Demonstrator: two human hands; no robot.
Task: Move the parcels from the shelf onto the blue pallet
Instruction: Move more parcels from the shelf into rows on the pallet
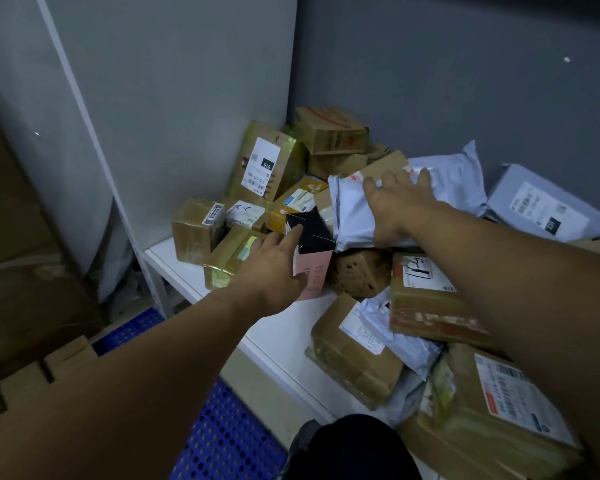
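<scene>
A white shelf [284,334] carries a heap of several parcels: brown taped boxes and grey-white plastic mailers. My left hand [274,271] grips a pink box with a black top [312,258] near the shelf's front; the forefinger lies on the black top and the thumb presses the pink face. My right hand [399,206] reaches further back and rests with spread fingers on a white plastic mailer [352,216] lying on the heap. The blue pallet [229,441] lies on the floor below the shelf at the bottom left.
Grey walls close the corner behind the shelf. A white shelf post [84,109] rises at the left. Large brown cartons [32,299] stand at the far left on the pallet. A taped box with a white label [492,403] overhangs the shelf at the lower right.
</scene>
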